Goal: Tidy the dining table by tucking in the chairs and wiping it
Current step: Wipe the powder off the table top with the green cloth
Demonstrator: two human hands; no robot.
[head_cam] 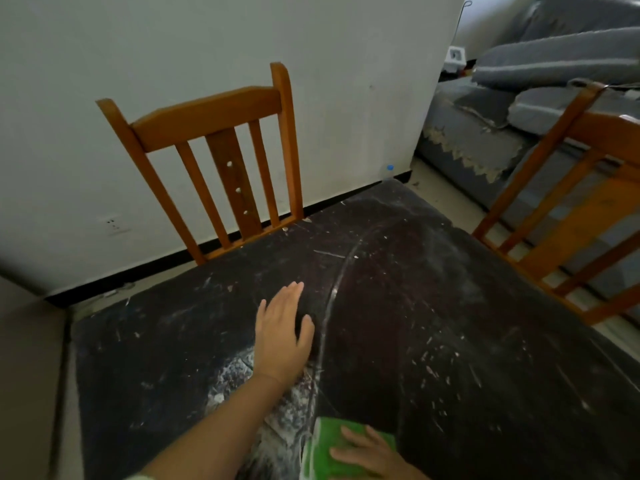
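Observation:
The dark dining table (433,323) fills the lower view, streaked with white dust and scratches, with a pale arc across its middle. My left hand (282,334) lies flat on the tabletop, fingers apart, holding nothing. My right hand (367,453) presses flat on a green cloth (322,452) at the near edge of the table. A wooden chair (221,161) stands pushed against the table's far side, its slatted back toward the wall. A second wooden chair (568,216) stands off the table's right side, a gap of floor between them.
A white wall (173,46) with a black skirting runs behind the far chair. A grey sofa (519,109) with cushions stands at the back right. A brown surface (27,375) borders the table on the left. A small blue cap (390,167) lies by the wall corner.

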